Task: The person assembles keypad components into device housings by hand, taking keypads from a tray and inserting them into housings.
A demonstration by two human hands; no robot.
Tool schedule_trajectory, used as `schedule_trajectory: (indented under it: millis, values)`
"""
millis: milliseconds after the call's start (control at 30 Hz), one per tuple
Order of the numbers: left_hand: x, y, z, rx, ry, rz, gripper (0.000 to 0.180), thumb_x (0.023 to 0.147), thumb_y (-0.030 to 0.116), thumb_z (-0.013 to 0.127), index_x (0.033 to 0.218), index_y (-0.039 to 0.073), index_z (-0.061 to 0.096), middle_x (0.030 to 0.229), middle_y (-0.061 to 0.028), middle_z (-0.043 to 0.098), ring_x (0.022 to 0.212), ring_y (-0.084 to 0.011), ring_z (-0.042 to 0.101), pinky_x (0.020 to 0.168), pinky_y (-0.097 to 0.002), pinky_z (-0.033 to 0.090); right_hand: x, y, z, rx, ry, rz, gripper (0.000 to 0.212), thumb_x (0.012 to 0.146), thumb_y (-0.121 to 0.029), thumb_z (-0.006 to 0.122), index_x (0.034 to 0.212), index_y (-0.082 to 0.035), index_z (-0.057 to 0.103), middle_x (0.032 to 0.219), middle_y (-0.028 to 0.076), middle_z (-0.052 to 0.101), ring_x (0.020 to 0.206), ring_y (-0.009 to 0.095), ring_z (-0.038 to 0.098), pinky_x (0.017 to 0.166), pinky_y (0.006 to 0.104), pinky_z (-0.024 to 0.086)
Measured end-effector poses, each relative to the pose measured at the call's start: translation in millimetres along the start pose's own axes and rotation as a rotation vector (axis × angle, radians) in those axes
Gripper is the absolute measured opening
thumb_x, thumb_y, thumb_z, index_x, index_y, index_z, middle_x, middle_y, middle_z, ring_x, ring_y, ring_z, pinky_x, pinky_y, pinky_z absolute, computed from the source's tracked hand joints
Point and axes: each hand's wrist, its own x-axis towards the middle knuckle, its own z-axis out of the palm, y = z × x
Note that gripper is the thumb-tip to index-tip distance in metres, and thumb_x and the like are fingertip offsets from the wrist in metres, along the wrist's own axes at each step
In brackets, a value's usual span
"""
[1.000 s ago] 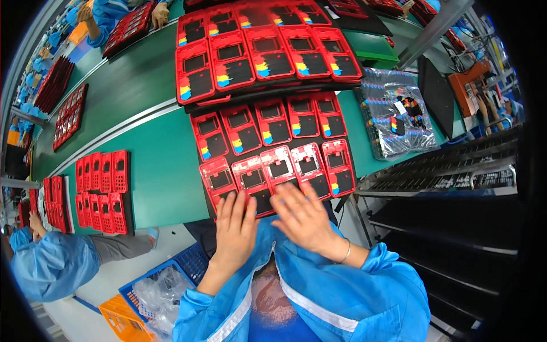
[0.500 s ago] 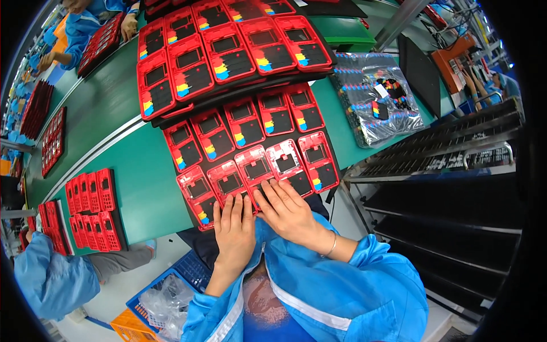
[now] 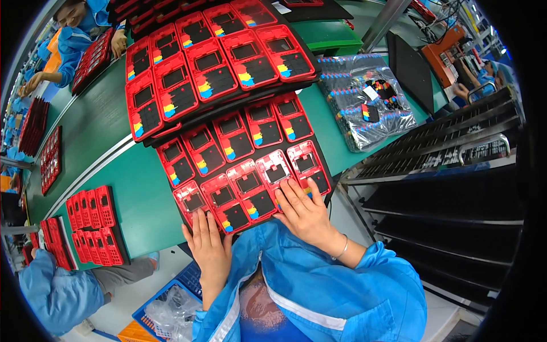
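Two rows of red phone housings [image 3: 247,183] with black keypad sheets and yellow-and-blue strips lie on a black foam tray [image 3: 268,154] before me. My left hand [image 3: 208,248] rests with stretched fingers on the near-left phone housing [image 3: 188,198], covering its lower half. Over the near row's right side lies my right hand [image 3: 307,216], fingers spread on the lower parts of the phone housing with the pale inner frame [image 3: 274,167] and the one beside it. Neither hand grips anything.
A stack of trays with more red housings [image 3: 245,51] rises just beyond. To the right sits a plastic-wrapped bundle of black keypad sheets [image 3: 367,102], near a metal rack [image 3: 444,194]. Red keypad-side housings [image 3: 91,225] lie at left. Co-workers [image 3: 62,290] work across the line.
My left hand has moved left to the near-left housing, uncovering the one beside it. My right hand has shifted right and covers more of the rightmost housings. The view has turned slightly.
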Motion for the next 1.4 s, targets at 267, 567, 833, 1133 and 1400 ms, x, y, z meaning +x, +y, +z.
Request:
schedule_trajectory:
  millis: [267,567,833,1133,1400]
  values:
    - [-6.4,-5.3,4.1,0.056,0.050,-0.010,0.071,0.086,0.020,0.078,0.146,-0.004,0.051,0.158,-0.0242,0.044,0.150,-0.0394,0.038,0.124,-0.0642,0.021,-5.4,22.0,-18.4,0.075,0.089,0.024,0.065,0.087,-0.031,0.079,0.140,0.000,0.058,0.149,0.016,0.056,0.141,0.033,0.051,0.122,0.0568,0.031]
    - [5.8,-29.4,-19.6,-0.022,0.126,0.099,0.046,0.086,0.001,0.072,0.131,-0.002,0.065,0.139,-0.0199,0.064,0.136,-0.0393,0.056,0.117,-0.0556,0.041,6.1,11.2,-30.1,0.152,0.047,0.017,0.051,0.085,-0.017,0.080,0.131,0.000,0.066,0.141,0.017,0.062,0.137,0.036,0.054,0.120,0.0630,0.031]
    - [-8.2,-27.5,-48.1,-1.593,0.575,-0.456,0.036,0.109,0.024,0.056,0.134,-0.001,0.060,0.132,-0.0157,0.067,0.126,-0.0314,0.064,0.109,-0.0536,0.051,43.6,-34.4,-27.7,0.733,0.082,-0.133,0.046,0.085,-0.008,0.079,0.128,0.003,0.068,0.130,0.021,0.069,0.127,0.039,0.063,0.111,0.0506,0.048]
    - [4.0,24.7,-70.6,-2.176,0.286,-0.675,0.063,0.107,0.041,0.054,0.153,0.000,0.039,0.153,-0.0253,0.048,0.139,-0.0385,0.053,0.112,-0.0564,0.049,106.4,-83.3,-5.9,2.121,-0.211,0.421,0.062,0.100,0.000,0.066,0.155,0.001,0.038,0.139,0.014,0.059,0.118,0.023,0.068,0.096,0.0341,0.057]
    - [-0.5,23.4,-59.0,-2.038,0.261,-0.737,0.055,0.105,0.033,0.062,0.146,-0.001,0.049,0.144,-0.0263,0.058,0.133,-0.0386,0.059,0.112,-0.0575,0.049,101.6,-87.7,3.0,2.037,-0.167,0.583,0.047,0.101,-0.001,0.065,0.145,0.004,0.048,0.124,0.013,0.069,0.104,0.022,0.074,0.091,0.0313,0.059]
